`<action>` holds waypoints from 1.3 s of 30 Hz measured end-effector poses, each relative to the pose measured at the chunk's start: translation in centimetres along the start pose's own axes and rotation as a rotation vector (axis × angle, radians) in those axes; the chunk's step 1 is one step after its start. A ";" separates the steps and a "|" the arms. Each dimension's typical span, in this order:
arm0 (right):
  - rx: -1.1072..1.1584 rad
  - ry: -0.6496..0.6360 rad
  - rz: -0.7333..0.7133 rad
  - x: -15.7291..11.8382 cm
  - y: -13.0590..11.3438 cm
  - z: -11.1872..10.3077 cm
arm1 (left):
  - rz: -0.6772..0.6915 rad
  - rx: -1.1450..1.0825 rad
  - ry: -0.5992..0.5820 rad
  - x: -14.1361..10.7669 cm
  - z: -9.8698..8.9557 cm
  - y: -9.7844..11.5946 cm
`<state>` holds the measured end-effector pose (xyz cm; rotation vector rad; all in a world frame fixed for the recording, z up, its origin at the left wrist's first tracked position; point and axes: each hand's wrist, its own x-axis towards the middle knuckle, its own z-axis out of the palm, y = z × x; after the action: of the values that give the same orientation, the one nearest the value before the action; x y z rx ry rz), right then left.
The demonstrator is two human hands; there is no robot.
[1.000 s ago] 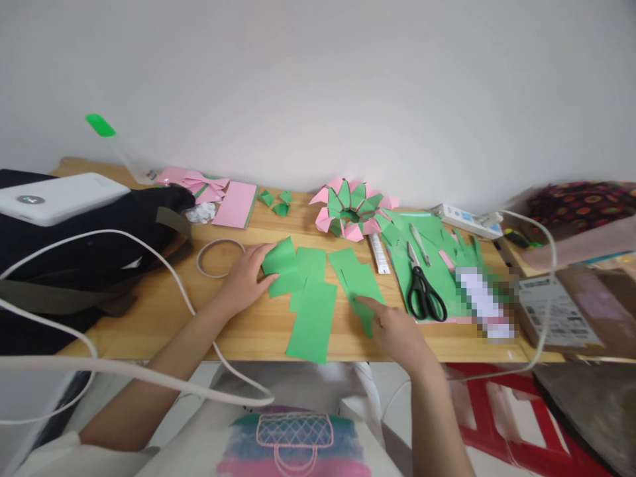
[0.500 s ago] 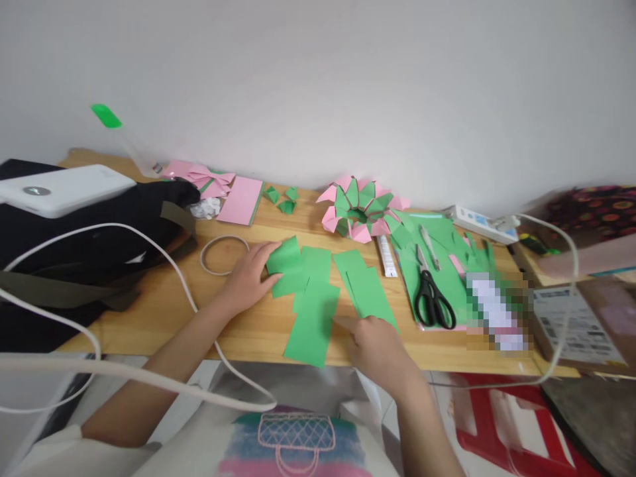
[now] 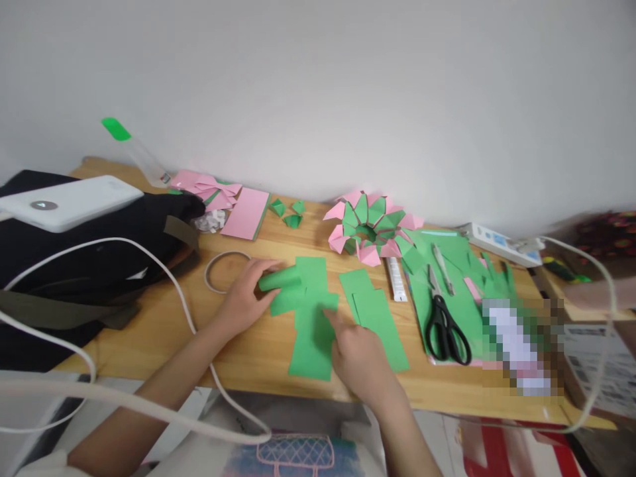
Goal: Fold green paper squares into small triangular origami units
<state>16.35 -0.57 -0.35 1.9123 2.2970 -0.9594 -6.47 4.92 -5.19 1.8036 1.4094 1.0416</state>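
My left hand is closed on a bent green paper piece, pinched between thumb and fingers at its left edge. My right hand points with its index finger at an overlapping green rectangle; the other fingers are curled in, and nothing shows in them. More green rectangles lie to the right of it. Behind them stands a ring of folded pink and green paper. Three small green folded pieces sit near the wall, beside a pink sheet.
Black-handled scissors, a cutter and a glue tube lie at the right. A tape roll is left of centre. White cables cross the left side, by a black bag with a white device.
The paper at my left hand is now bent into a curl. My right hand has moved left, its index finger now over the front green rectangle. The whole view has shifted slightly.
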 end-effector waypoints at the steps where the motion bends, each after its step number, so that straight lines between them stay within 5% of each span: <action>1: 0.070 0.041 -0.029 0.4 0.1 0.0 | -0.021 -0.039 0.014 0.0 -0.1 0.1; 9: 0.613 0.400 -0.276 3.9 -1.4 -1.7 | -0.087 -0.384 -0.035 1.5 -0.7 4.3; 15: 0.822 0.546 -0.403 4.6 -1.1 -5.8 | -0.293 -0.989 -0.068 5.8 -0.6 7.9; 17: 0.838 0.536 -0.474 4.6 -1.0 -7.7 | -0.339 -1.016 -0.205 7.2 -0.9 9.2; 21: 0.734 0.532 -0.580 4.2 -1.4 -10.9 | -0.263 -0.872 -0.417 8.8 -1.6 11.8; 29: 0.719 0.718 -0.528 3.9 -2.4 -12.0 | 0.273 -0.315 -0.247 8.5 -3.1 13.7; 31: 0.710 0.754 -0.577 4.0 -2.2 -12.1 | 0.368 -0.289 -0.318 7.9 -3.9 13.9; 34: 0.672 0.771 -0.664 3.9 -2.0 -12.5 | 0.320 -0.346 -0.380 7.4 -4.6 14.3; 39: 0.709 0.714 -0.630 3.7 -2.1 -12.7 | 0.220 -0.503 -0.273 7.5 -4.2 14.4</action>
<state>18.27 8.28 9.55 1.9870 3.4866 -1.4906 -2.24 8.75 10.62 1.6619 0.7165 1.0904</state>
